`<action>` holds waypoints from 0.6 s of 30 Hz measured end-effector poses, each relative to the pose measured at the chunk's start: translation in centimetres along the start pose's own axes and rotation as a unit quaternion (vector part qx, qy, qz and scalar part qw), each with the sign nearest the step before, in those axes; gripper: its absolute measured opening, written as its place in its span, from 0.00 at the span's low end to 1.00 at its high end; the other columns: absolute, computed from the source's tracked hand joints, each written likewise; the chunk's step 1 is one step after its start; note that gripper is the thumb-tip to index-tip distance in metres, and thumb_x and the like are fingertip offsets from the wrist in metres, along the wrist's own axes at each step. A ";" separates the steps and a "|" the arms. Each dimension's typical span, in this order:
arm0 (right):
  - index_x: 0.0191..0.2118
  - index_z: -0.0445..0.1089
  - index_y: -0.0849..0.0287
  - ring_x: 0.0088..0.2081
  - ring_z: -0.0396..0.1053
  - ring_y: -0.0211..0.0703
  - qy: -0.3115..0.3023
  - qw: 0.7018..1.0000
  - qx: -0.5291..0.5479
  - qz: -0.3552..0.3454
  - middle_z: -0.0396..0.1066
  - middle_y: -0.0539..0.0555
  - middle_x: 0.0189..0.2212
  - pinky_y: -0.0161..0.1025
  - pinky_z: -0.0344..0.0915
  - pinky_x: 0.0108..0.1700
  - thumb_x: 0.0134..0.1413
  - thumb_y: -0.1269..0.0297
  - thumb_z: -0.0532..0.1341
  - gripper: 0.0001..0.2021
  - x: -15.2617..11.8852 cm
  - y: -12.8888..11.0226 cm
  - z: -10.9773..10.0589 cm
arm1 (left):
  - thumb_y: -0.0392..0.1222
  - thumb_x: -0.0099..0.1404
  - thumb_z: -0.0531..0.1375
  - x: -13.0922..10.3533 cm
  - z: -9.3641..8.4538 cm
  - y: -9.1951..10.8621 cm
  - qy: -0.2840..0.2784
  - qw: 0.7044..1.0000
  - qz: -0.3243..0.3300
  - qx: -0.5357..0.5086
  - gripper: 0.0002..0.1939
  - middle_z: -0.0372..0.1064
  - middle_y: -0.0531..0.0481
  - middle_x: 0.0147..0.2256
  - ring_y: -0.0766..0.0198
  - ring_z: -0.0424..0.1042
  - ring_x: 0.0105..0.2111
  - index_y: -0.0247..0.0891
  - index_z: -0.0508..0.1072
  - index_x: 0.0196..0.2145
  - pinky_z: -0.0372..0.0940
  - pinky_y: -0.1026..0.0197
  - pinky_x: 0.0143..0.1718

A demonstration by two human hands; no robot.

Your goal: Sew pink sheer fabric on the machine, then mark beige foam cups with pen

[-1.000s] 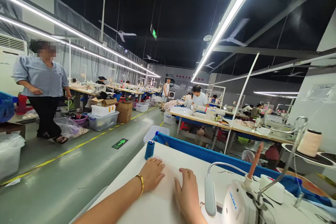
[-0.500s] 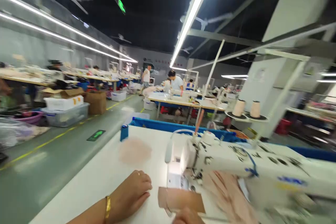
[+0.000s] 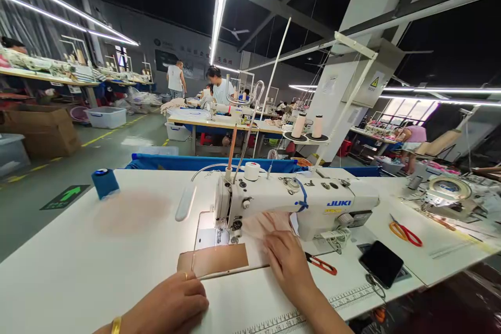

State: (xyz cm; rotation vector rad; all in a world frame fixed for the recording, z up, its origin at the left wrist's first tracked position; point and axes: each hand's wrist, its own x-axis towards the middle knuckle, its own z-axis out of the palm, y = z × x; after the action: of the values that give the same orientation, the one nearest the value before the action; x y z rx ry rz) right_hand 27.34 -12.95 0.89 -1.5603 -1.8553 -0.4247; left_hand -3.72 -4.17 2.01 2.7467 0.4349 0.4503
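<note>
A white sewing machine (image 3: 274, 195) stands on the white table, its lamp lighting the needle area. In front of the needle lies a flat brown piece (image 3: 213, 260). My left hand (image 3: 176, 300), with a ring and a gold bracelet, rests on the table just below that piece, fingers curled together; whether anything is under them is hidden. My right hand (image 3: 287, 266) reaches under the machine arm, its fingertips at the light pink fabric (image 3: 260, 225) behind the brown piece. Its fingers are close together on the fabric's near edge.
Red-handled snips (image 3: 323, 264), a black phone (image 3: 381, 263) and orange-and-red scissors (image 3: 405, 232) lie to the right. A blue thread spool (image 3: 105, 182) stands at the table's far left corner. People work at tables further back.
The view has swung to the right, bringing the phone and scissors into sight. My right hand has moved forward and right from the brown piece to the pink fabric.
</note>
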 end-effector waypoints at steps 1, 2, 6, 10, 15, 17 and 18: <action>0.51 0.70 0.56 0.46 0.70 0.55 0.003 1.000 -0.017 0.008 0.74 0.60 0.46 0.49 0.66 0.46 0.67 0.73 0.58 0.11 0.5 0.4 0.5 | 0.35 0.71 0.57 0.2 0.1 0.2 -0.024 1.000 0.000 0.002 0.10 0.78 0.56 0.36 0.63 0.74 0.35 0.46 0.73 0.32 0.64 0.62 0.37; 0.50 0.71 0.56 0.46 0.70 0.56 0.004 1.000 -0.027 0.013 0.74 0.60 0.45 0.49 0.65 0.46 0.66 0.73 0.59 0.11 1.0 0.7 0.9 | 0.34 0.71 0.56 0.4 0.3 0.4 -0.041 0.999 -0.004 0.004 0.10 0.77 0.55 0.36 0.62 0.74 0.35 0.45 0.73 0.33 0.63 0.61 0.37; 0.40 0.71 0.56 0.40 0.67 0.54 0.006 0.999 -0.038 0.015 0.74 0.57 0.38 0.47 0.59 0.42 0.65 0.76 0.58 0.08 2.1 1.0 1.9 | 0.33 0.69 0.55 0.8 1.2 0.5 -0.019 0.999 -0.023 0.018 0.10 0.74 0.51 0.35 0.59 0.70 0.33 0.44 0.73 0.35 0.59 0.58 0.33; 0.39 0.67 0.55 0.38 0.66 0.51 -0.002 1.000 -0.004 -0.008 0.71 0.56 0.36 0.45 0.59 0.41 0.70 0.74 0.54 0.09 1.0 -1.1 1.2 | 0.33 0.71 0.51 0.7 1.6 0.3 -0.002 0.998 -0.061 0.011 0.13 0.73 0.51 0.33 0.61 0.70 0.30 0.43 0.73 0.34 0.59 0.60 0.32; 0.37 0.66 0.55 0.34 0.66 0.47 -0.079 0.986 0.090 -0.116 0.72 0.53 0.32 0.43 0.57 0.38 0.65 0.74 0.59 0.06 -2.8 -6.1 1.4 | 0.32 0.73 0.49 0.7 1.1 1.0 0.035 0.994 -0.095 -0.039 0.17 0.75 0.47 0.41 0.57 0.74 0.39 0.44 0.75 0.47 0.65 0.58 0.41; 0.37 0.67 0.54 0.32 0.67 0.45 -0.107 0.971 0.141 -0.163 0.73 0.51 0.31 0.42 0.57 0.36 0.62 0.71 0.62 0.05 -3.8 -7.6 1.3 | 0.35 0.74 0.50 0.8 0.9 1.4 0.048 0.993 -0.098 -0.053 0.15 0.74 0.45 0.46 0.55 0.74 0.44 0.44 0.75 0.50 0.67 0.55 0.45; 0.38 0.68 0.53 0.32 0.68 0.45 -0.121 0.964 0.169 -0.168 0.74 0.51 0.31 0.41 0.58 0.36 0.63 0.69 0.64 0.04 -4.0 -7.9 1.0 | 0.36 0.74 0.51 0.8 0.8 1.5 0.052 0.992 -0.100 -0.058 0.15 0.74 0.45 0.47 0.54 0.73 0.45 0.43 0.75 0.49 0.67 0.54 0.46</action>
State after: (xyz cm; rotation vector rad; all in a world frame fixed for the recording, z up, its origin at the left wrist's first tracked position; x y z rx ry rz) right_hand 19.77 -17.08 -1.17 -1.1089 -2.2550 -0.0532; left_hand -2.33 -5.50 1.99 2.5448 0.6798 0.5498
